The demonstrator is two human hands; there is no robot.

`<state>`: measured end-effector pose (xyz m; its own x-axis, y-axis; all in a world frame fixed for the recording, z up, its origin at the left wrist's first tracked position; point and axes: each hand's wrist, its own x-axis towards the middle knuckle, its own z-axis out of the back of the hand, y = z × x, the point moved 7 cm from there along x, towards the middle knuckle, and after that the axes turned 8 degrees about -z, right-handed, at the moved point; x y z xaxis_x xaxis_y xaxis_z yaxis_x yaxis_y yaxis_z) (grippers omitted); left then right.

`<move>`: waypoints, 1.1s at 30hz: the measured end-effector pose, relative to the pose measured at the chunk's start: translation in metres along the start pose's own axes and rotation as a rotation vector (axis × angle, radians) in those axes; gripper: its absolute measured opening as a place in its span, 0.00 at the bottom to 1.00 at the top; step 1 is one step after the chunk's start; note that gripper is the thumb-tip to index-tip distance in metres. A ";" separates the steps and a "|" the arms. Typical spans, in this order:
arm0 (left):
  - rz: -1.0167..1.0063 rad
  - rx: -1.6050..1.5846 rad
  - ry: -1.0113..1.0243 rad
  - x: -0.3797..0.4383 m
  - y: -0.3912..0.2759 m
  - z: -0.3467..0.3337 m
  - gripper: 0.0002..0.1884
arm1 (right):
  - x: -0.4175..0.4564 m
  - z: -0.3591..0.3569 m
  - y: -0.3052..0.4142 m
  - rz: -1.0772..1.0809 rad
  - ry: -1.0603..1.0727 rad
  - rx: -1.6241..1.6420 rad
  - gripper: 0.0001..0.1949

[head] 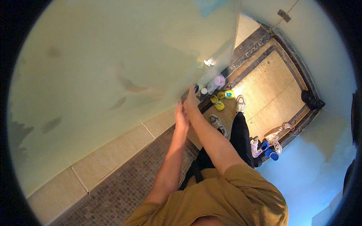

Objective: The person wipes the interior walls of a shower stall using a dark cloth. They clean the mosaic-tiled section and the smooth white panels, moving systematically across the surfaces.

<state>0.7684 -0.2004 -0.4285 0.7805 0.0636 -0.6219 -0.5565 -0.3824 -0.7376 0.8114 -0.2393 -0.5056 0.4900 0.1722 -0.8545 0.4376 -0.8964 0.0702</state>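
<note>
My left hand (181, 115) is raised, its fingers pointing away from me and close together. Against its inner side lies my right hand (191, 101), overlapping it in this view, so the palms are hidden. A small dark object (196, 88) shows by my right fingertips; whether I touch it is unclear. Beyond them stands a frosted glass panel (113, 56). Just right of my hands are a round white cap or lid (204, 91) and a clear plastic bag with something pink (219, 80). Yellow clogs (217, 103) lie nearer to my feet.
My sneakers stand on a beige floor with a dark stone border (297, 124). Blue clogs (272, 154) and several other shoes (273, 134) lie at the lower right, a black bundle (312, 100) at the far right. A tiled ledge (113, 149) runs along the glass, beside brown mosaic (121, 183).
</note>
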 end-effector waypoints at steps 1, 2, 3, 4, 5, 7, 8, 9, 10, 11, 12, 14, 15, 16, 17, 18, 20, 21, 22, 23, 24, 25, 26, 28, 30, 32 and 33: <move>-0.010 -0.003 -0.005 0.007 0.007 0.011 0.27 | -0.020 0.001 0.009 -0.118 -0.038 0.018 0.44; -0.018 -0.004 -0.006 0.013 0.017 0.023 0.25 | -0.038 -0.005 0.019 -0.071 -0.071 -0.252 0.45; -0.025 -0.003 -0.005 0.015 0.023 0.028 0.24 | -0.056 -0.011 0.027 -0.021 -0.103 -0.520 0.45; -0.135 0.030 -0.035 0.002 0.012 0.016 0.27 | -0.053 -0.009 0.018 -0.060 -0.123 -0.292 0.44; -0.205 0.111 -0.094 -0.016 0.000 0.012 0.28 | -0.051 -0.008 0.008 -0.091 -0.151 -0.063 0.43; -0.365 0.268 -0.218 -0.054 -0.026 0.010 0.30 | -0.057 -0.008 -0.015 -0.109 -0.152 0.013 0.42; -0.409 0.548 -0.300 -0.061 -0.031 0.022 0.33 | -0.055 -0.008 -0.022 -0.108 -0.137 0.012 0.41; -0.409 0.634 -0.294 -0.065 -0.032 0.023 0.33 | -0.052 -0.011 -0.029 -0.107 -0.111 0.001 0.41; -0.410 0.721 -0.285 -0.067 -0.033 0.023 0.34 | -0.045 -0.010 -0.035 -0.104 -0.082 -0.016 0.40; -0.409 0.810 -0.274 -0.066 -0.034 0.023 0.35 | -0.036 -0.011 -0.040 -0.106 -0.055 -0.029 0.40; -0.394 0.803 -0.234 -0.053 -0.028 0.033 0.36 | -0.020 -0.009 -0.048 -0.116 -0.035 -0.047 0.39; -0.284 0.591 -0.231 -0.030 -0.020 0.025 0.36 | 0.029 0.006 -0.058 -0.176 -0.034 -0.043 0.39; -0.230 0.486 -0.235 -0.021 -0.016 0.020 0.36 | 0.042 0.012 -0.057 -0.203 -0.040 -0.027 0.38; -0.135 0.293 -0.141 -0.015 -0.012 0.002 0.38 | 0.044 0.016 -0.048 -0.219 -0.061 -0.006 0.38; -0.136 0.315 -0.148 0.000 -0.003 0.013 0.37 | 0.015 0.009 -0.021 -0.196 -0.086 0.033 0.38; -0.108 0.288 -0.120 0.012 0.007 0.014 0.36 | -0.013 0.004 0.004 -0.169 -0.116 0.082 0.37; -0.066 0.252 -0.018 0.023 0.011 -0.009 0.35 | 0.017 0.018 0.030 -0.119 -0.143 0.101 0.40; -0.047 0.230 0.050 0.024 0.010 -0.030 0.34 | 0.041 0.026 0.041 -0.014 -0.114 0.073 0.40; -0.030 0.210 0.111 0.023 0.009 -0.046 0.33 | 0.064 0.032 0.049 0.087 -0.083 0.042 0.40; -0.045 0.177 0.133 0.026 0.010 -0.051 0.33 | 0.074 0.036 0.056 0.183 -0.050 0.000 0.41; -0.060 0.135 0.145 0.030 0.014 -0.048 0.32 | 0.071 0.039 0.060 0.208 -0.057 -0.026 0.40; -0.077 0.096 0.156 0.031 0.014 -0.049 0.31 | 0.062 0.039 0.064 0.233 -0.061 -0.051 0.40; -0.072 0.083 0.145 0.027 0.017 -0.045 0.31 | 0.052 0.040 0.067 0.256 -0.065 -0.075 0.40; -0.068 0.069 0.131 0.012 0.011 -0.041 0.30 | 0.027 0.031 0.076 0.306 -0.064 -0.111 0.39; -0.035 0.073 0.208 0.020 0.011 -0.050 0.33 | 0.003 0.020 0.079 0.346 -0.056 -0.150 0.39; 0.063 0.086 0.282 0.016 0.001 -0.091 0.34 | 0.043 0.022 0.101 0.268 -0.057 0.160 0.41; 0.073 0.081 0.235 0.018 -0.005 -0.103 0.33 | 0.055 0.024 0.108 0.341 -0.082 0.102 0.42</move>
<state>0.8146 -0.2919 -0.4088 0.7766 -0.1812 -0.6034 -0.6278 -0.3022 -0.7173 0.8672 -0.3365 -0.5573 0.5308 -0.1737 -0.8295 0.1799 -0.9334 0.3105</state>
